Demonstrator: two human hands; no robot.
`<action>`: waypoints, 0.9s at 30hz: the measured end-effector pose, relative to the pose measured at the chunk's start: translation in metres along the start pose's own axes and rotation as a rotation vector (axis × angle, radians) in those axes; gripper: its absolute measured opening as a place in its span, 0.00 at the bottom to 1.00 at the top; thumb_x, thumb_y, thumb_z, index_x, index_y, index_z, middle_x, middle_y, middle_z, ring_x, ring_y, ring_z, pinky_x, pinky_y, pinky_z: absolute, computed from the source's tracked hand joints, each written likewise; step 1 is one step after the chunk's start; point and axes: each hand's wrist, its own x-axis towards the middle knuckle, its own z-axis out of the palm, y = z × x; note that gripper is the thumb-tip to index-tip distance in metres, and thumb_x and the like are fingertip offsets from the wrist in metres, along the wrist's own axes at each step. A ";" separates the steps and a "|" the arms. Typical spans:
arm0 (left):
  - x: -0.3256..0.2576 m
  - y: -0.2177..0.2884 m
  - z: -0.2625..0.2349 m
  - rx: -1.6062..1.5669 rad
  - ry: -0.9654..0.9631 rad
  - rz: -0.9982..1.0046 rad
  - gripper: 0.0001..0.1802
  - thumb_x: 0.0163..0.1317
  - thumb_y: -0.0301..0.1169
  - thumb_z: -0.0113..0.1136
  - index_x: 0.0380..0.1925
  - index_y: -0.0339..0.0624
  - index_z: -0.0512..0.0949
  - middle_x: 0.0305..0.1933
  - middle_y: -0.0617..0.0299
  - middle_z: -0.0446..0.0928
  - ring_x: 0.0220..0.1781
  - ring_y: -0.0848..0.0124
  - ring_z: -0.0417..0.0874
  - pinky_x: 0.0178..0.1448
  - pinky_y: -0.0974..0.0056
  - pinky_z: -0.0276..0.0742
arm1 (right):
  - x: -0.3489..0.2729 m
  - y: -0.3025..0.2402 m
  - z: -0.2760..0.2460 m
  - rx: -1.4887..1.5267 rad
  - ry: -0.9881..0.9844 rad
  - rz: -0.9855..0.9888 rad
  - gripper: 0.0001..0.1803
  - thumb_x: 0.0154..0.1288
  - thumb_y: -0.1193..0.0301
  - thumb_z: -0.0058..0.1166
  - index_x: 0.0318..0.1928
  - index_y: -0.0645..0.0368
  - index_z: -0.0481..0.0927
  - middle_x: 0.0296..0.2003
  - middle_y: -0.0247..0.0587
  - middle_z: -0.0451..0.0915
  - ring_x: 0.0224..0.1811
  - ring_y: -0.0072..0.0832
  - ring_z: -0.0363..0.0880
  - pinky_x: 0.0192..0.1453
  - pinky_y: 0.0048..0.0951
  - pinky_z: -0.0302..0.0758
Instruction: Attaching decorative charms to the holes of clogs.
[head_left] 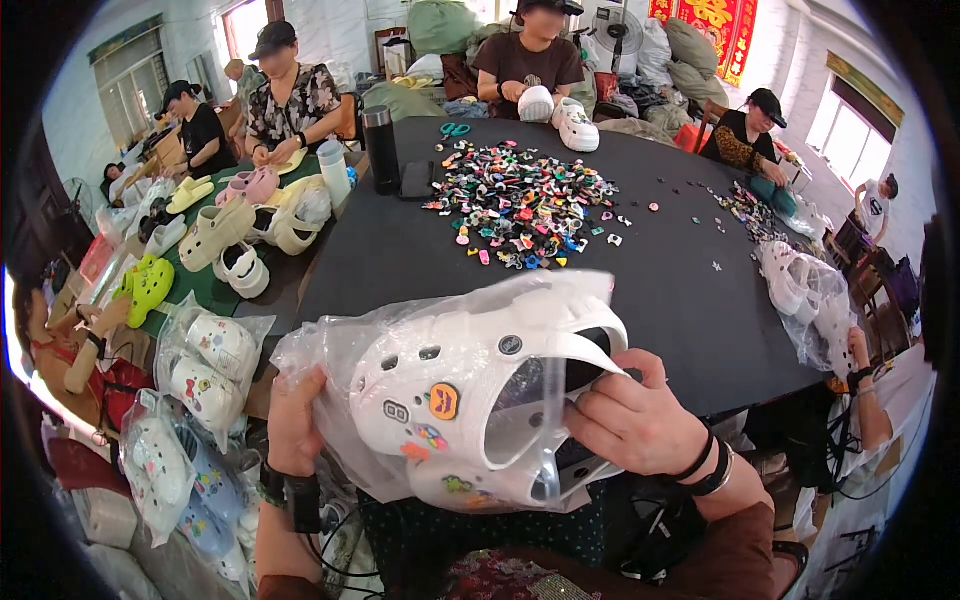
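In front of me, a pair of white clogs (455, 365) lies partly inside a clear plastic bag (325, 355), heel ends toward the bag's opening on the right. Colourful charms dot the uppers, among them an orange pumpkin-like charm (444, 401). My left hand (297, 415) grips the bag's closed end; most of its fingers are hidden behind the film. At the other side my right hand (635, 415) is closed around the upper clog's heel strap, fingers curled by the heel opening. The lower clog shows only in part beneath.
A heap of small colourful charms (525, 205) covers the middle of the black table (660, 300). Behind it stand a black bottle (380, 150) and a phone (417, 179). Bagged clogs (205, 375) lie to my left, more bagged clogs (810, 300) at the right edge. Several people work around.
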 end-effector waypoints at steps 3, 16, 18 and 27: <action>-0.002 0.003 -0.002 0.158 0.210 0.175 0.19 0.63 0.25 0.62 0.53 0.35 0.74 0.47 0.60 0.80 0.46 0.70 0.81 0.51 0.65 0.79 | -0.008 0.003 0.001 0.018 -0.004 0.094 0.11 0.54 0.71 0.55 0.40 0.55 0.81 0.32 0.28 0.71 0.39 0.23 0.73 0.57 0.44 0.65; -0.018 0.032 -0.107 1.249 0.517 0.945 0.28 0.68 0.33 0.56 0.65 0.33 0.66 0.64 0.51 0.71 0.63 0.63 0.74 0.67 0.62 0.69 | -0.032 0.035 0.046 0.107 0.165 0.692 0.15 0.48 0.74 0.66 0.38 0.59 0.77 0.33 0.42 0.75 0.40 0.43 0.73 0.48 0.43 0.64; -0.016 0.031 -0.127 1.167 0.527 0.939 0.32 0.67 0.28 0.57 0.69 0.32 0.59 0.68 0.49 0.66 0.66 0.61 0.70 0.69 0.61 0.65 | -0.026 0.031 0.060 0.120 0.153 0.732 0.14 0.49 0.73 0.66 0.38 0.58 0.78 0.33 0.42 0.75 0.40 0.43 0.74 0.48 0.43 0.65; -0.009 -0.039 -0.137 1.518 0.542 0.595 0.54 0.52 0.52 0.72 0.66 0.23 0.57 0.67 0.31 0.61 0.67 0.40 0.63 0.72 0.47 0.57 | 0.001 0.018 0.099 0.194 -0.130 0.851 0.15 0.57 0.63 0.63 0.34 0.60 0.73 0.28 0.49 0.79 0.36 0.48 0.79 0.41 0.47 0.67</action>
